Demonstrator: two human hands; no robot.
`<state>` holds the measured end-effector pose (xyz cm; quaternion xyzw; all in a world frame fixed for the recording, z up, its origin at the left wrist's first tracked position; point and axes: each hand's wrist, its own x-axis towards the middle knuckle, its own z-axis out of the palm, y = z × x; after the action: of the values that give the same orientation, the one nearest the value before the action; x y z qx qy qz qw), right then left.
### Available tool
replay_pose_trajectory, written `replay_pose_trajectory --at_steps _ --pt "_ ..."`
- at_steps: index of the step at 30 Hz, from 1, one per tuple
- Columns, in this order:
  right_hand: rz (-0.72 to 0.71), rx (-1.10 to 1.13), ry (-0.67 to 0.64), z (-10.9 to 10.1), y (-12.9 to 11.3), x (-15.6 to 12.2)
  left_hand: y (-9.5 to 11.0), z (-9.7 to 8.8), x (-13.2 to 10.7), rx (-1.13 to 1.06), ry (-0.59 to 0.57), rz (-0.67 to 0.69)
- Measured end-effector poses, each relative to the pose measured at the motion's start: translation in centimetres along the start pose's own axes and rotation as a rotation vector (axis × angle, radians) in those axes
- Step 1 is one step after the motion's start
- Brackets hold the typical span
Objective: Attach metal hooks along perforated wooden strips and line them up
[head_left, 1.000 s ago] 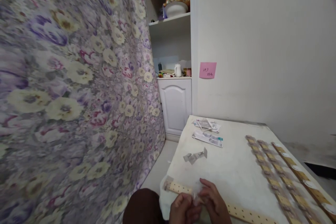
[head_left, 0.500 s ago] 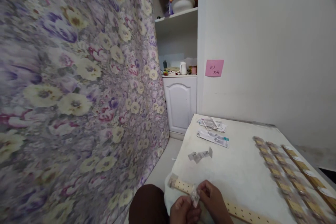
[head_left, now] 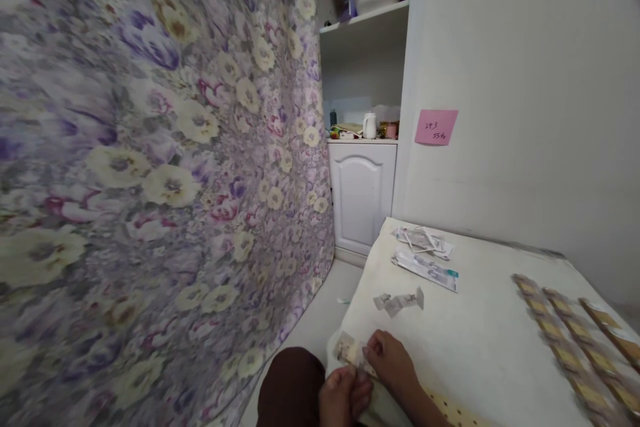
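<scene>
At the near edge of a white table [head_left: 480,340], my right hand [head_left: 393,363] pinches a small clear plastic packet [head_left: 350,350] at the left end of a tan perforated strip [head_left: 457,410]. Just below it, my left hand [head_left: 343,397] is curled shut by the table edge, its fingers touching the same packet and strip end. Much of the strip is hidden under my right hand.
Small clear packets [head_left: 400,301] lie mid-table, and printed sachets [head_left: 425,267] and loose wrappers [head_left: 423,240] lie farther back. Rows of strips with packets [head_left: 570,340] fill the right side. A floral curtain [head_left: 150,167] hangs left, with a white cabinet [head_left: 363,193] behind and a pink note [head_left: 436,127] on the wall.
The view has swung left. My right hand has slid left along the strip to its packet-covered end, and my left hand stays curled just below.
</scene>
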<state>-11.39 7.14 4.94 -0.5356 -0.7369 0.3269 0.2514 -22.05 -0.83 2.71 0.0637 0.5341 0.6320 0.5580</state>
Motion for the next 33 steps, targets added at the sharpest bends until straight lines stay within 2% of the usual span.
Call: replay_pose_trajectory --at_steps 9,17,23,33 --pt "0.012 -0.004 -0.021 1.6 0.7 1.3 -0.2 -0.1 0.9 0.083 0.034 0.004" --pt "0.036 -0.014 -0.012 1.6 0.6 1.1 0.3 -0.2 0.7 0.141 0.01 -0.007" --pt "0.043 -0.052 0.008 1.5 0.3 1.0 0.2 -0.1 0.9 0.164 0.035 -0.015" --pt "0.047 -0.059 0.046 1.5 0.4 1.0 0.2 -0.3 1.3 0.187 -0.01 0.013"
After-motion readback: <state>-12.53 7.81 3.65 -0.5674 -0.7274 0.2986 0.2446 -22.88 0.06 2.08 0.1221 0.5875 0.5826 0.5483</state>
